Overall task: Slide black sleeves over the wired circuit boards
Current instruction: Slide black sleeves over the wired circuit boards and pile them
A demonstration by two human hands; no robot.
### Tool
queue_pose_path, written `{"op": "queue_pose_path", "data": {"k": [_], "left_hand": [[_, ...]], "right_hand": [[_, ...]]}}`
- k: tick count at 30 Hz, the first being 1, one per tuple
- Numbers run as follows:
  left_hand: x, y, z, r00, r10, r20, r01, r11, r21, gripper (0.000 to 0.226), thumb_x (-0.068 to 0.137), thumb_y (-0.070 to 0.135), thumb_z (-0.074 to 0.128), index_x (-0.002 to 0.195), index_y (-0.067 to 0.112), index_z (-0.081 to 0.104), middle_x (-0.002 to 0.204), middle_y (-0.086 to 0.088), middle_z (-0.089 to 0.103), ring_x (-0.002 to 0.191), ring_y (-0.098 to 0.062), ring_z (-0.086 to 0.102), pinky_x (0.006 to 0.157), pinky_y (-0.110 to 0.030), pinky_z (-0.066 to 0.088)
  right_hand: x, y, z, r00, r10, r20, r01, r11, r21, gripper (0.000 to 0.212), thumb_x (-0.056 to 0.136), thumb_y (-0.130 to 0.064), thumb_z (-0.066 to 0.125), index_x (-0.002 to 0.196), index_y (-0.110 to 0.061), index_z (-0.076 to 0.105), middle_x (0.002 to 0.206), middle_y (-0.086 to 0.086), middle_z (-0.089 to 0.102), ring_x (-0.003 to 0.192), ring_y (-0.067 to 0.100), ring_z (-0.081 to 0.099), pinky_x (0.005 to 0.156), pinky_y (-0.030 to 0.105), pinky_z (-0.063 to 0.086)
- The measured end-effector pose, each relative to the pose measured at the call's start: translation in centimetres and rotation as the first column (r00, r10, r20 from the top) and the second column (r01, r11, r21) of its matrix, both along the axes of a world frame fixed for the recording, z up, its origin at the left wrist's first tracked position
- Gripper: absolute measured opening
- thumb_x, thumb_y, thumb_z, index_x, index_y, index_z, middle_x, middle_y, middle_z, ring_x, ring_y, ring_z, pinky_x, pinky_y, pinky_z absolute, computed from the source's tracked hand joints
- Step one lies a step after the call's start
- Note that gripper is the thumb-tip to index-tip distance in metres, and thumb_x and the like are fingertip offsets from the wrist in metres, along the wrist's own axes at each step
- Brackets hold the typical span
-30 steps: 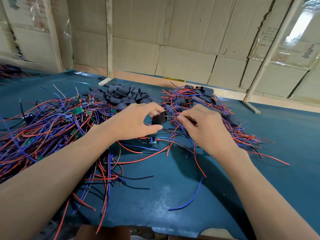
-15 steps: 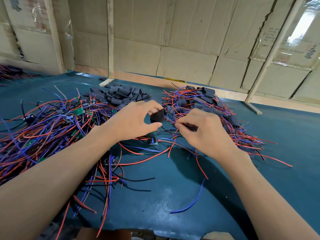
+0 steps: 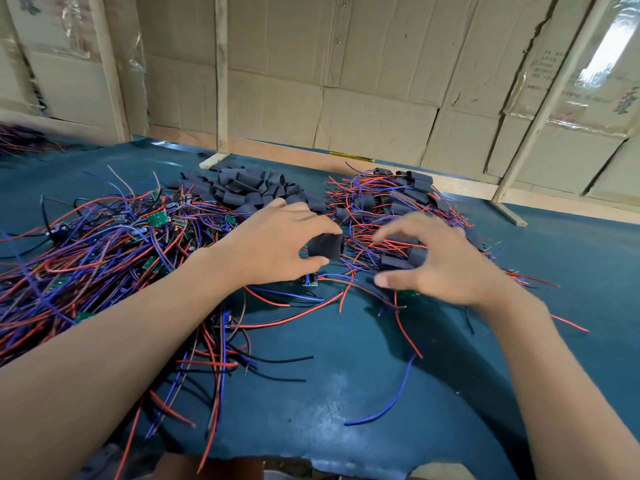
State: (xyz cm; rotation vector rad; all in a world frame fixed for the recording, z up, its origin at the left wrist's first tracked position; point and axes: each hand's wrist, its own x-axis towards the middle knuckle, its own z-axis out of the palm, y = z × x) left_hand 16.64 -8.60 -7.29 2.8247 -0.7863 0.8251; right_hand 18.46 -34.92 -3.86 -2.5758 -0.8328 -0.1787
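Fingers [image 3: 320, 225] and thumb of our left hand [image 3: 273, 247] pinch a short black flattened sleeve [image 3: 325, 245], raised above a small wired green circuit board [image 3: 309, 280] on the teal mat [image 3: 346, 382]. Our right hand [image 3: 446, 268] hovers just right of the sleeve, fingers spread, holding nothing. Bare mat lies nearer us; wired boards [image 3: 104, 244] lie heaped left of the sleeve.

Bare boards [image 3: 104, 244] left, sleeves [image 3: 249, 188] behind, sleeved boards [image 3: 398, 199] right.

Cardboard walls [image 3: 374, 109] on wooden posts [image 3: 221, 74] behind teal table [image 3: 346, 393].
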Motion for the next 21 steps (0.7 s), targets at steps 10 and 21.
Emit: {"op": "queue_pose_path", "data": {"k": [10, 21], "left_hand": [[0.3, 0.0, -0.1, 1.0, -0.001, -0.005, 0.001, 0.999, 0.032, 0.049, 0.092, 0.048, 0.06, 0.137, 0.031, 0.053, 0.114, 0.009, 0.065, 0.113, -0.011, 0.052, 0.096, -0.031, 0.032], [0.3, 0.0, -0.2, 1.0, -0.008, 0.009, 0.007, 0.999, 0.037, 0.048, 0.093, 0.047, 0.061, 0.137, 0.029, 0.054, 0.114, 0.009, 0.066, 0.113, -0.013, 0.053, 0.095, -0.032, 0.032]], "right_hand": [[0.6, -2.0, 0.3, 0.981, -0.157, -0.116, 0.129, 0.967, -0.222, 0.042, 0.069, -0.036, 0.09, 0.092, -0.057, 0.062, 0.104, -0.016, 0.059, 0.114, 0.02, 0.039, 0.096, 0.039, 0.028], [0.8, -2.0, 0.4, 0.991, -0.095, -0.09, 0.076, 0.978, -0.192, 0.033, 0.065, -0.022, 0.093, 0.085, -0.037, 0.072, 0.103, 0.0, 0.054, 0.107, 0.026, 0.048, 0.099, 0.047, 0.042]]}}
